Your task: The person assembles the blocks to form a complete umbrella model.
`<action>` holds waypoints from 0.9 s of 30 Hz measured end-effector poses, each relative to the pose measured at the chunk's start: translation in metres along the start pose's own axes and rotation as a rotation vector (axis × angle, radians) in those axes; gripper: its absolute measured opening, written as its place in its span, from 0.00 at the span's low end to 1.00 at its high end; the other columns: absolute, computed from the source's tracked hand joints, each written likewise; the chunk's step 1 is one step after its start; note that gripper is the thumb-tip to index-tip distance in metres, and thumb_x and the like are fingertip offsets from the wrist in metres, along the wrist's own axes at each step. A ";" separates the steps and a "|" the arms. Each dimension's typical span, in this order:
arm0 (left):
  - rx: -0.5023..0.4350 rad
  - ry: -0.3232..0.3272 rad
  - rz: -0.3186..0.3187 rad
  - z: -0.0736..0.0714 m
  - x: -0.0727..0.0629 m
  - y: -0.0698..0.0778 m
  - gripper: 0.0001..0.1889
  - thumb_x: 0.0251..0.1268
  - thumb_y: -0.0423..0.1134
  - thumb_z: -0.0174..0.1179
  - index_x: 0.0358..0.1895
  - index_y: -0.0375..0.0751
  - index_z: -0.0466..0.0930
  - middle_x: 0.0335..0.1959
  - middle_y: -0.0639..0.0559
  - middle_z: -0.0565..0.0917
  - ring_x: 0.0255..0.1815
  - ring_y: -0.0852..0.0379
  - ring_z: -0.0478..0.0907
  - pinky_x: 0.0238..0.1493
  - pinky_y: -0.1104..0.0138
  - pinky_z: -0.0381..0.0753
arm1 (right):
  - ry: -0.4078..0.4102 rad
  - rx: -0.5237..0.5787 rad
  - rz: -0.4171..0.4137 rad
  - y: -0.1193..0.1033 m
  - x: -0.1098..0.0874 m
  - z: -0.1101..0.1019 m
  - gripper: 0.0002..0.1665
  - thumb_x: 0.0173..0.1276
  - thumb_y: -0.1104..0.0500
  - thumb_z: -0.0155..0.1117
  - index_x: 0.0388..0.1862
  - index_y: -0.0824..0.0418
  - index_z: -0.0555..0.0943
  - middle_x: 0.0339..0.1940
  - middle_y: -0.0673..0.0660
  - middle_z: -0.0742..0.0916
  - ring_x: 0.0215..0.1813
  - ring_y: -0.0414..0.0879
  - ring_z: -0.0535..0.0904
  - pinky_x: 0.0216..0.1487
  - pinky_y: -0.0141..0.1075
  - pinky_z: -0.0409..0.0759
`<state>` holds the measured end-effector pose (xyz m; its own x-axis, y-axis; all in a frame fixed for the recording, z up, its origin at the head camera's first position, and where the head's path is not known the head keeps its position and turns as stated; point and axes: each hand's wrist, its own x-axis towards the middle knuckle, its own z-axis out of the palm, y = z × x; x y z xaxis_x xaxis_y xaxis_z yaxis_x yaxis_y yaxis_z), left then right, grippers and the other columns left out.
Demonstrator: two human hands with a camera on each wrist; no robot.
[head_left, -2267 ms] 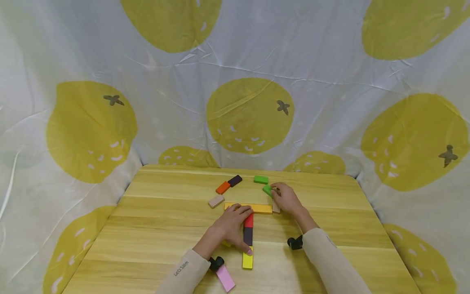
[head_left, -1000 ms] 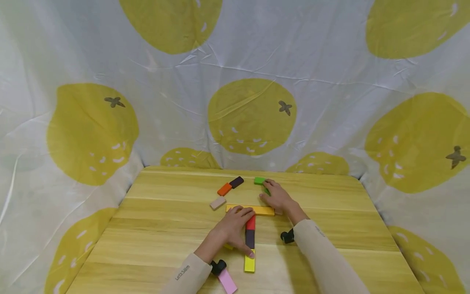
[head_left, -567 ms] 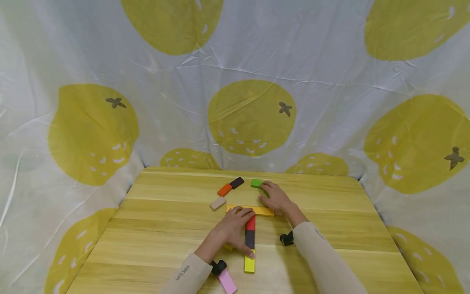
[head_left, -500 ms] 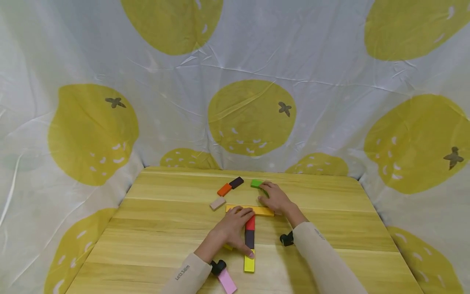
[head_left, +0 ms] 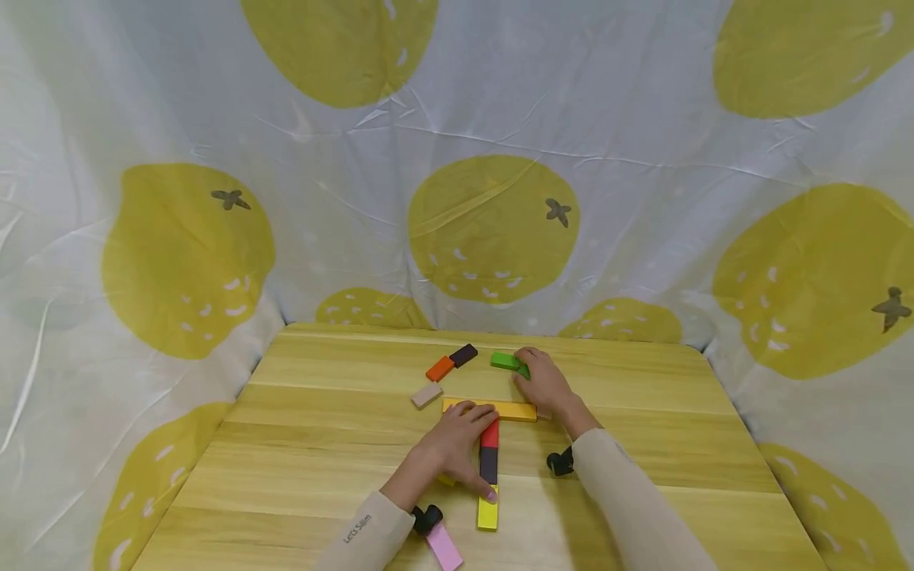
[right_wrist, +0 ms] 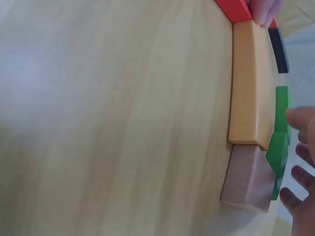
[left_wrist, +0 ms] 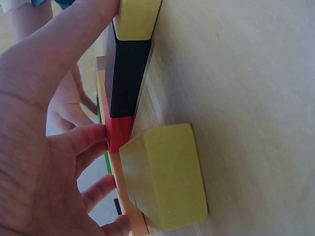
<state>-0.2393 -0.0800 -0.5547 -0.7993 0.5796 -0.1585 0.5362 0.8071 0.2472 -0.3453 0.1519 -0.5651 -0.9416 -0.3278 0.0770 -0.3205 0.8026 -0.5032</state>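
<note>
Left of the green blocks point(head_left: 504, 361), passage runs free until the far black block point(head_left: 464, 355).

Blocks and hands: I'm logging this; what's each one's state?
Left hand: spread, thumb on yellow block
Right hand: at green blocks
Green blocks: seemingly touching
Long block: flat, crosswise
Red block, black block, yellow block: flat, lined up
Orange-red block, far black block: flat, touching
Left pale block: flat, apart
Right pale block: by long block
Pink block: flat, partly hidden
Second yellow block: under left hand

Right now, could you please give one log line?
left hand: thumb on yellow block | right hand: at green blocks | red block: meets bar
</note>
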 end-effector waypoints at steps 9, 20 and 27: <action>-0.004 0.006 -0.010 -0.001 -0.002 0.000 0.71 0.29 0.82 0.72 0.83 0.56 0.56 0.83 0.60 0.59 0.81 0.48 0.56 0.81 0.47 0.58 | -0.024 -0.009 0.066 0.002 0.017 0.005 0.31 0.79 0.53 0.59 0.75 0.64 0.70 0.75 0.66 0.73 0.76 0.64 0.68 0.74 0.59 0.70; 0.029 0.014 -0.004 0.000 0.000 0.002 0.71 0.29 0.83 0.72 0.83 0.55 0.56 0.82 0.60 0.60 0.81 0.49 0.56 0.81 0.48 0.58 | 0.052 -0.024 0.051 0.005 0.016 0.012 0.24 0.78 0.54 0.61 0.69 0.61 0.77 0.69 0.63 0.80 0.71 0.63 0.73 0.70 0.58 0.74; 0.017 0.012 -0.008 0.001 0.001 0.002 0.71 0.28 0.83 0.72 0.83 0.56 0.56 0.83 0.60 0.59 0.82 0.47 0.56 0.81 0.47 0.58 | 0.058 -0.029 0.027 0.007 0.015 0.013 0.25 0.78 0.54 0.62 0.69 0.60 0.77 0.69 0.62 0.81 0.71 0.62 0.74 0.70 0.57 0.73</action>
<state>-0.2391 -0.0779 -0.5552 -0.8070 0.5714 -0.1491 0.5339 0.8138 0.2295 -0.3604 0.1464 -0.5789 -0.9540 -0.2774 0.1135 -0.2971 0.8252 -0.4804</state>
